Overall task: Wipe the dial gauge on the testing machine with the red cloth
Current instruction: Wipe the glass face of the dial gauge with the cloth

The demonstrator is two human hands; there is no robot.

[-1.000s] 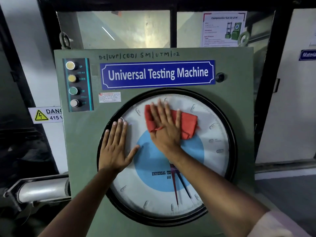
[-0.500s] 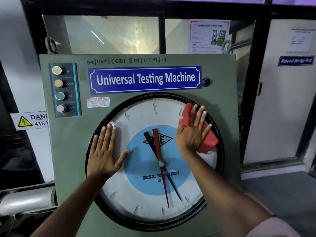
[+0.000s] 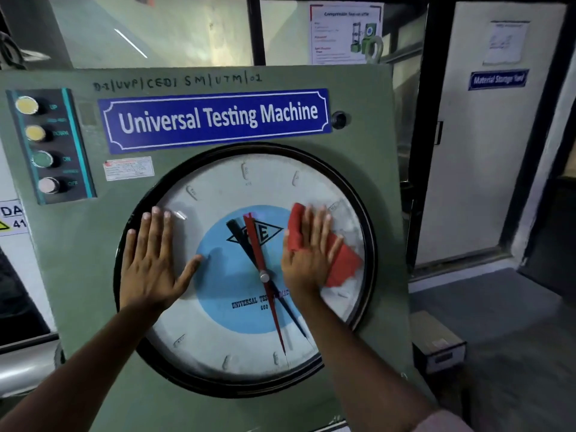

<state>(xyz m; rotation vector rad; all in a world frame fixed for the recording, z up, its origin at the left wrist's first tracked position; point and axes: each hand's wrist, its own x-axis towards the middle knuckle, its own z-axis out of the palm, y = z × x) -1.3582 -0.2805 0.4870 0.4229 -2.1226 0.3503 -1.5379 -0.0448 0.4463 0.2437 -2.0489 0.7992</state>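
Fingers (image 3: 314,222) of the right hand (image 3: 307,257) are spread flat and pressed on the one red cloth (image 3: 341,263), which is pinned against the glass of the dial gauge (image 3: 218,347), right of its centre. Cloth is seen past the fingers on both sides. The left hand (image 3: 152,266) is laid open and empty on the gauge's left edge, its fingertips over the black rim (image 3: 372,244). Between the two hands, two pointers are seen, one red (image 3: 268,294) and one black (image 3: 238,236), crossing a blue disc marked "UNIVERSAL TES…". Free glass is left above and below both hands. Above the fingers, a blue nameplate (image 3: 215,120) reads "Universal Testing Machine", with "SM|UTM|01" handwritten over it. Up-left of the left hand, four buttons (image 3: 36,132) are labelled UP, DOWN, ON, OFF.
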